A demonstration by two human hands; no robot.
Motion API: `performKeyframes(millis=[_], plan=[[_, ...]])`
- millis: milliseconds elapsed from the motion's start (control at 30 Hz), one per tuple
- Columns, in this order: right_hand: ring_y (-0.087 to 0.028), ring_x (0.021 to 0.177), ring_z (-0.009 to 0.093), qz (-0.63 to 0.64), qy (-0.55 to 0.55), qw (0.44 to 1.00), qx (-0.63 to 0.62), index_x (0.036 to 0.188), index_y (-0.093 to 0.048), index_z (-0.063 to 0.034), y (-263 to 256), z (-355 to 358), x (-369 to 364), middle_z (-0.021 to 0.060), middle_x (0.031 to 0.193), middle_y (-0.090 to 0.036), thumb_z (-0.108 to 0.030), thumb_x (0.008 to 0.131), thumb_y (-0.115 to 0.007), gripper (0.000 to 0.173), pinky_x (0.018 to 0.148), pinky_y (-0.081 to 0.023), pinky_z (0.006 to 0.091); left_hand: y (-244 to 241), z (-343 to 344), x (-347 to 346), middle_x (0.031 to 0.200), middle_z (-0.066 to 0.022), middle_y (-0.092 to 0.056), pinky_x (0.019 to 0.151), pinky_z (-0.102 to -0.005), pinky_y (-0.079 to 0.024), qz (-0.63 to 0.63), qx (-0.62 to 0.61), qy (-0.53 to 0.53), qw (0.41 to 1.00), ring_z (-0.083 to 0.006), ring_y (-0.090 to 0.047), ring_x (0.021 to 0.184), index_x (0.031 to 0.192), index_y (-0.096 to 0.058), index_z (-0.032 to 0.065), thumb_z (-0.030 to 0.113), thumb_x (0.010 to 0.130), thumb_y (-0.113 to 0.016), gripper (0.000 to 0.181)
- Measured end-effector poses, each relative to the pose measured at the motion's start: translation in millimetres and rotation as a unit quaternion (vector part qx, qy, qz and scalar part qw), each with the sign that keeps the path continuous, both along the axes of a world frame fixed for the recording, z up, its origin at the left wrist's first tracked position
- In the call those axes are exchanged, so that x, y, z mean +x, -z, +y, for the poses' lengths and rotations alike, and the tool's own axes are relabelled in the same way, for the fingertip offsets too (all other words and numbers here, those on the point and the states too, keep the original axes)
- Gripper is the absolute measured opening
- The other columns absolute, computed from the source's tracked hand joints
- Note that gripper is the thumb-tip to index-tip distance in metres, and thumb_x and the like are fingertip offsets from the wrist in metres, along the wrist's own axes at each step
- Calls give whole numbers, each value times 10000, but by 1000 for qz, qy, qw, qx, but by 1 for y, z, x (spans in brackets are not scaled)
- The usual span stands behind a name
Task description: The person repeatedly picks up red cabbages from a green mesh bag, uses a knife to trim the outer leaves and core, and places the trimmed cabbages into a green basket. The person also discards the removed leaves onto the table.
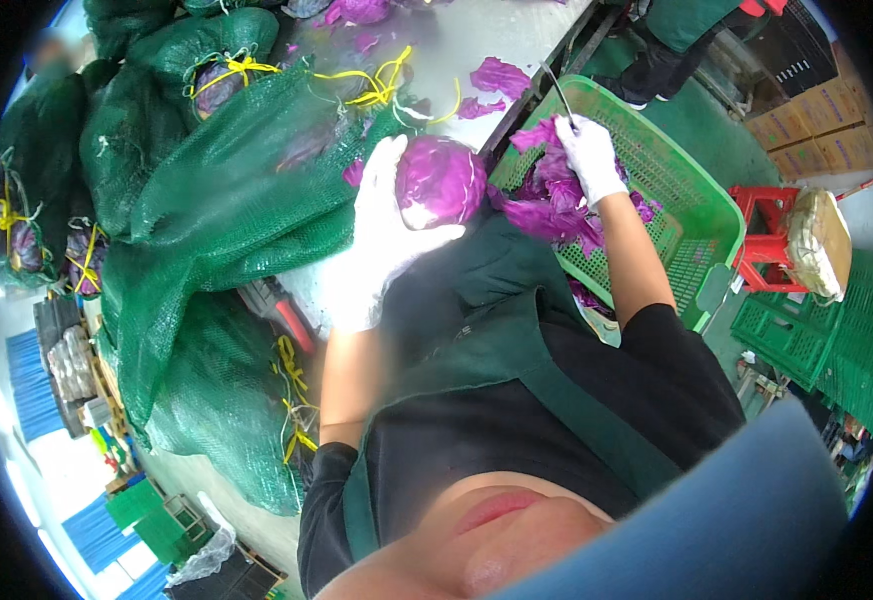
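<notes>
My left hand [376, 232], in a white glove, cradles a round red cabbage [442, 180] with a shiny purple surface, just over the table's edge. My right hand [588, 156], also gloved in white, grips a knife [558, 88] whose thin blade points up and away. Loose purple cabbage leaves [549, 199] hang at that hand, above a green plastic basket [695, 202]. Whether the right fingers also pinch a leaf, I cannot tell. Beside my left hand lies a green mesh sack [256, 180] with yellow ties [384, 86].
Several filled mesh sacks [144, 150] crowd the left side. Cabbage leaves [500, 77] lie scattered on the metal table [444, 37]. A co-worker's leg [654, 71] stands beyond the basket. At right are a red stool [766, 240], cardboard boxes [811, 135] and green crates [789, 330].
</notes>
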State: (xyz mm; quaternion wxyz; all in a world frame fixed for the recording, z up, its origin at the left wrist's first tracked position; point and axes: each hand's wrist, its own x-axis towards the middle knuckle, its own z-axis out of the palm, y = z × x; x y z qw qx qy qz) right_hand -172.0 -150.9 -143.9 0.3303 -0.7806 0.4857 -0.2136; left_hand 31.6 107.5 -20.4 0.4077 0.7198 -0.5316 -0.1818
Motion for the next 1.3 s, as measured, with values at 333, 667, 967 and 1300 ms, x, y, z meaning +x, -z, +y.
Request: performKeyframes(millis=[333, 667, 967, 1300], plan=[[-689, 995, 247, -174, -370, 894, -186, 1365, -612, -166, -145, 70, 37, 79, 1259, -666, -360, 893, -712, 520, 823, -568, 322, 3, -9, 2, 1545, -170, -367, 1140, -412, -423, 144, -12, 27, 989, -266, -430, 1394, 1567, -209, 12, 108, 491, -995, 1335], [-683, 771, 247, -41, -492, 847, -194, 1115, -688, -100, -151, 54, 56, 91, 962, -667, -287, 920, -645, 273, 657, -551, 347, -10, -14, 20, 1521, -179, -417, 1187, -412, -318, -70, 41, 72, 994, -285, -392, 1427, 1544, -293, 7, 429, 509, -975, 1309], [-667, 701, 243, -173, -279, 929, -174, 1023, -700, -38, -124, 25, 67, 108, 889, -716, -228, 941, -654, 212, 615, -530, 330, -15, -10, 24, 1588, -120, -362, 1243, -510, -30, -58, 76, 112, 989, -251, -292, 1503, 1571, -275, 84, 344, 508, -962, 1292], [-696, 720, 216, -86, -52, 994, -37, 1034, -727, -72, -102, 51, 8, 123, 857, -733, -441, 853, -759, 412, 701, -546, 324, -3, 9, 24, 1546, -170, -370, 1219, -450, -238, -17, 31, 39, 999, -309, -362, 1445, 1550, -289, 49, 300, 592, -956, 1194]])
